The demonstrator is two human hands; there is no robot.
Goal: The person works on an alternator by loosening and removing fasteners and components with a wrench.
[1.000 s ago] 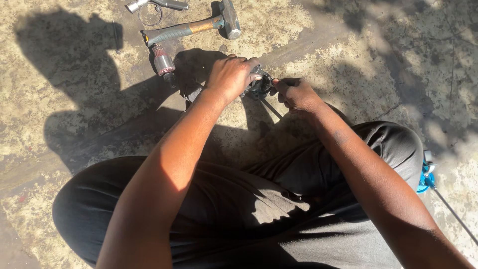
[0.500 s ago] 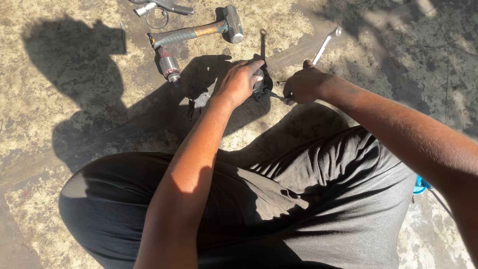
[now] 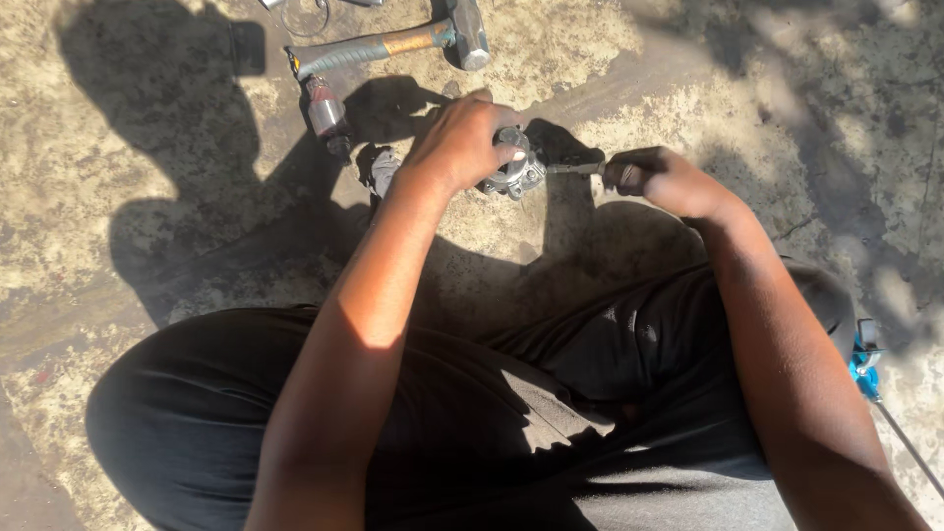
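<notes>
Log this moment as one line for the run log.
left hand: grips metal part | right hand: holds tool against part | hammer: lying behind on ground

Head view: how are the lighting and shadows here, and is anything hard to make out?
Head view: hard sunlight throws deep shadows across the concrete ground; the left hand is sunlit over a small metal part, the right hand lies in shade gripping a thin tool whose tip is hard to read; the hammer is clear; the dark trousers lose detail.

Bare forearms, dark grey trousers [image 3: 472, 433]
</notes>
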